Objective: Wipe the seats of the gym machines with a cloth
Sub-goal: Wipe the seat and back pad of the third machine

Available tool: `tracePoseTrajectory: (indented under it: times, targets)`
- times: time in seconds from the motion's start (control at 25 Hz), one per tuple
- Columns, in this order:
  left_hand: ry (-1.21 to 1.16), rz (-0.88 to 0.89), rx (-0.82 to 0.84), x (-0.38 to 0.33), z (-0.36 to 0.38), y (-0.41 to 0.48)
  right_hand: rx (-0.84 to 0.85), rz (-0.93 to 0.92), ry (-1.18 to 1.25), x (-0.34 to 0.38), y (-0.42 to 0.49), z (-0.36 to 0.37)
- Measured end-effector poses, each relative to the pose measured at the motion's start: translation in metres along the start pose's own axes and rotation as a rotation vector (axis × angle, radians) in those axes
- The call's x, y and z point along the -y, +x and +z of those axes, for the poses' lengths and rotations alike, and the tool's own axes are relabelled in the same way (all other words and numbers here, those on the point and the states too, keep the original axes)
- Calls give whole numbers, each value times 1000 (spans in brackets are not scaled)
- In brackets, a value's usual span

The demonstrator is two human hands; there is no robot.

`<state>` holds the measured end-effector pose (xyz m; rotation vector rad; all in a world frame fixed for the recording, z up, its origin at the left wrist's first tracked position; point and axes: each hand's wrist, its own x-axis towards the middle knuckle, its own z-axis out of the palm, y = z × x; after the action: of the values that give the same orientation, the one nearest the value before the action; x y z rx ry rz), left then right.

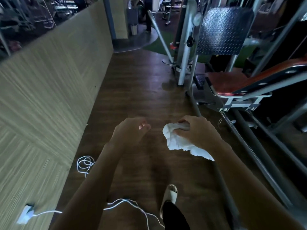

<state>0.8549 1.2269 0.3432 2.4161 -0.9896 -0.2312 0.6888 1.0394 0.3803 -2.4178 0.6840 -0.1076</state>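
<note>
R hand (197, 131) gripped bunched white cloth (176, 141), tail dangling; L hand (131, 130) loosely curled, empty. Red seat (224, 80) ahead-right, well apart from cloth, not yet wiped. Risk: white cable (132, 203) lay loose on floor near slippered foot (171, 193) — could snag, trip person.

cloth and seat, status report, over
Right grip holds the white cloth; left grip empty, fingers loose. Red seat ahead right, not yet touched. White cable loose on the floor by the feet.
</note>
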Motion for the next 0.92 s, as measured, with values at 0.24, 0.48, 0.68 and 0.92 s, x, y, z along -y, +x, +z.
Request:
tracePoseTrajectory:
  times: [0.24, 0.48, 0.68, 0.92]
  targets:
    - [2, -29, 36, -3, 14, 207, 44, 14, 7, -51, 190, -42]
    - [-16, 28, 48, -16, 18, 394, 8, 29, 24, -94, 357, -94]
    - [-18, 140, 138, -22, 35, 566, -54, 85, -41, -138, 510, -121]
    - [44, 229, 301, -40, 57, 771, -121, 227, -31, -174, 674, -153]
